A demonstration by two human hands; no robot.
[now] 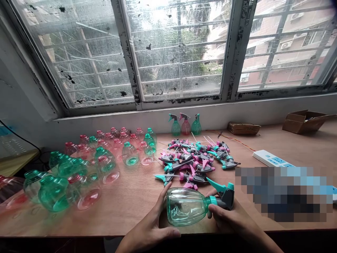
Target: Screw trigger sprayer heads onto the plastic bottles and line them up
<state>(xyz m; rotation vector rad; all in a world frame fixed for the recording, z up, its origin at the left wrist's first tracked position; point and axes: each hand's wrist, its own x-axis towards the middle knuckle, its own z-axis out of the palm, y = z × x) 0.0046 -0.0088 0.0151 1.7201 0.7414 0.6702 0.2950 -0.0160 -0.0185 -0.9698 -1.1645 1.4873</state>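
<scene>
A clear green spray bottle (pixel 186 207) lies on its side in the air near the table's front edge, its base to the left. A teal and dark grey trigger head (pixel 225 196) sits on its neck. My left hand (pixel 151 225) is curved around the base end, thumb below and a finger above. At the neck, my right hand (pixel 229 216) grips the teal collar with its thumb in front; its other fingers are mostly hidden behind. Just beyond the bottle lies a pile of loose pink, teal and grey trigger heads (pixel 193 160) with thin tubes.
Several headless green bottles (pixel 54 193) and pink bottles (pixel 84 195) stand on the left of the wooden table (pixel 126 218). Three bottles with heads (pixel 185 126) stand by the wall. A cardboard box (pixel 300 123), a brown package (pixel 243 128) and a white power strip (pixel 273 159) are at right, near a blurred patch.
</scene>
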